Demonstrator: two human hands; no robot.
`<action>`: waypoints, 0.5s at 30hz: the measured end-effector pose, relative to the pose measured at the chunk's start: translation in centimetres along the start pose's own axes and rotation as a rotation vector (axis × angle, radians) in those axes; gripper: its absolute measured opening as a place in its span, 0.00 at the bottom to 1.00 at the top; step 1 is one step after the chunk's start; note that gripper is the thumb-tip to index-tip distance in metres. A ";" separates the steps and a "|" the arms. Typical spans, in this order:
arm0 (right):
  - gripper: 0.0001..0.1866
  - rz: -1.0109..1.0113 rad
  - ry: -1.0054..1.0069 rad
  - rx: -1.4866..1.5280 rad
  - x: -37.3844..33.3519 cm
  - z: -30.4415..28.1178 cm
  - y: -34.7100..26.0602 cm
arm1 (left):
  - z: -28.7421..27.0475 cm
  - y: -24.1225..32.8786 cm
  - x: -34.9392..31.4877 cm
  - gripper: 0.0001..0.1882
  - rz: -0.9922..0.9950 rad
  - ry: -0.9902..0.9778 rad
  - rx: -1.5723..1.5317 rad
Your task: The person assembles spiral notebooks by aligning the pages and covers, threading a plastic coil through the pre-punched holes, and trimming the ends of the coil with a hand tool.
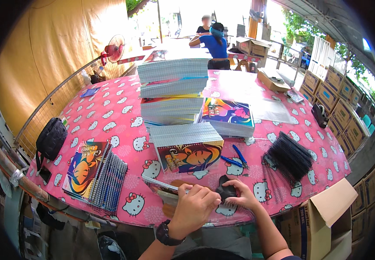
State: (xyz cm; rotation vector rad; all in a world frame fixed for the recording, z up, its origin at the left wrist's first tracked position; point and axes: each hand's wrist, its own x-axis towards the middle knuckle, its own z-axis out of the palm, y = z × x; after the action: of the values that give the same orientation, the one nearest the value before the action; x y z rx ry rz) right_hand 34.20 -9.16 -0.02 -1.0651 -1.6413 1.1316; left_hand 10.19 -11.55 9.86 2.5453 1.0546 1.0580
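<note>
My left hand, with a black watch at its wrist, is closed around the bound edge of a notebook held at the table's near edge. My right hand curls with thumb and forefinger against a black rounded object, whose kind I cannot make out. A dark spiral coil partly shows beneath that hand. Just beyond, blue-handled pliers lie on the table. A pile of black spiral coils rests to the right. Straight ahead stands a stack of illustrated notebooks.
Taller notebook stacks rise behind, and spiral-bound notebooks lie left by a black bag. The pink cloth-covered table has an open carton at its right front. Two people work at the back, near a red fan.
</note>
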 end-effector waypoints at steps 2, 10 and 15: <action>0.32 0.093 0.003 0.400 -1.1 -0.2 0.4 | 0.2 -0.1 -0.2 0.05 0.012 0.013 0.020; 0.37 0.067 0.051 0.870 -1.8 2.6 -0.2 | 0.4 0.1 0.0 0.05 -0.010 0.036 0.053; 0.38 0.020 0.011 0.843 -0.8 3.6 -2.3 | 0.0 0.0 0.2 0.05 0.007 0.062 -0.008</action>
State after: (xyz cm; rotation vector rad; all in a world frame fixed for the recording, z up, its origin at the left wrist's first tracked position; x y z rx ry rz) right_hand 30.65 -11.29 1.23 -0.5259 -0.9597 1.6095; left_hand 10.26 -11.47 10.00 2.5272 1.0554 1.1482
